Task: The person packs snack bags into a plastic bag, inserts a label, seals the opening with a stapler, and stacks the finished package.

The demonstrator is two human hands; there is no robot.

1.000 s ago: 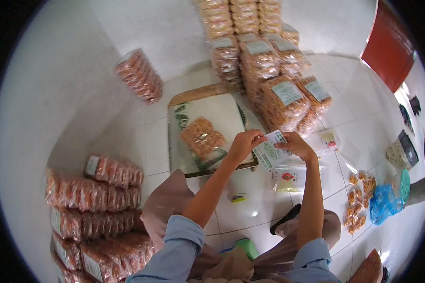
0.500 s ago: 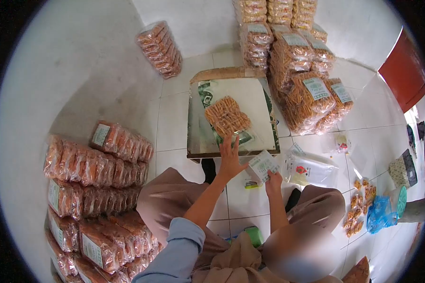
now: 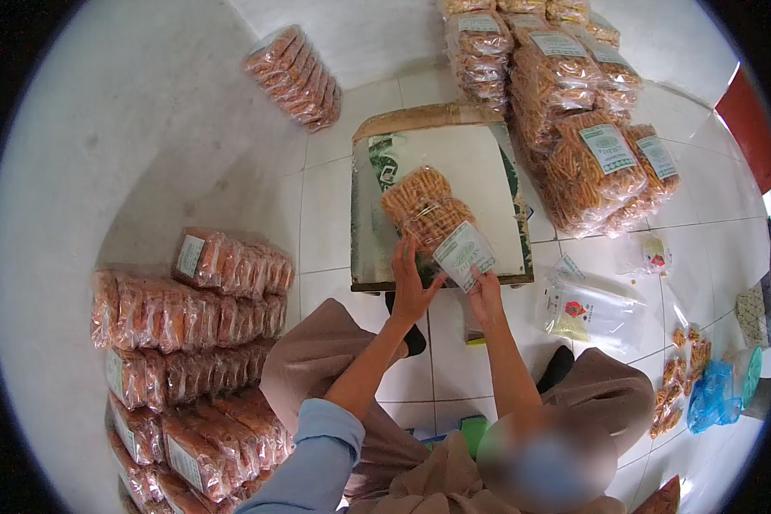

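A clear bag of brown snack pieces (image 3: 426, 206) lies on the low board (image 3: 480, 167) with white and green patches. A white and green printed label (image 3: 463, 255) rests over the bag's lower right end. My right hand (image 3: 486, 298) pinches the label's lower right corner. My left hand (image 3: 412, 280) is at the bag's lower left end with its fingers apart, the fingertips touching the plastic and the thumb near the label's lower left edge.
Wrapped snack packs (image 3: 193, 302) are stacked at the left, with one bundle (image 3: 295, 79) by the wall. Large labelled bags (image 3: 591, 167) stand at the back right. Plastic packaging (image 3: 593, 313), small snack packs (image 3: 672, 390) and a blue bag (image 3: 713, 397) lie on the right.
My right hand has brought the label up and over the bag's lower end. My left hand stays by the bag. The view has shifted, so the board appears farther right.
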